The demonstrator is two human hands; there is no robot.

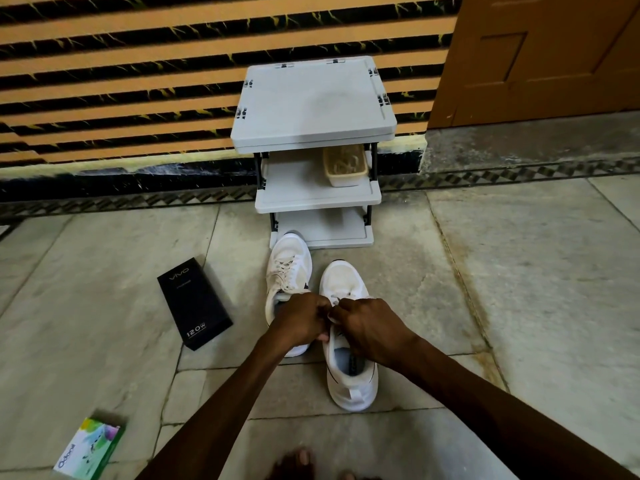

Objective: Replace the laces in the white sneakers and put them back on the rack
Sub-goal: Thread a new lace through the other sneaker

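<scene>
Both sneakers sat on the grey stone-tile floor (519,271) in front of the light-grey three-tier plastic rack (311,102), which stood vs. the orange-and-black striped wall (121,81).

L hand (301,318) & R hand (367,323) met over the near white mesh sneaker (346,282), above its tongue. Knuckles were up, fingers curled tight. A bit of thin white lace (331,318) showed btwn them, w/ each hand pinching it. Exact fingertip placement was hidden by the hands themselves. L thumb tip touched the sneaker's collar edge. This sneaker pointed toe-first toward the rack, heel toward the person, w/ its grey-lined opening visible.

The far white mesh sneaker (289,265) lay just L of it, side by side; touching or not, couldn't tell. Laces crossed up its front, & its toe reached the rack's bottom shelf.

Middle shelf held a beige rectangular plastic basket (346,180) at its R side, contents unclear.

A black rectangular cardboard box (194,303) marked "vivo" & "120W" lay flat on the floor, L of the sneakers & apart from them. A small green-and-white carton (88,448) lay near the bottom-L corner. A brown wooden door (536,57) stood upper R. Bare toes (298,459) showed at the bottom edge.
</scene>
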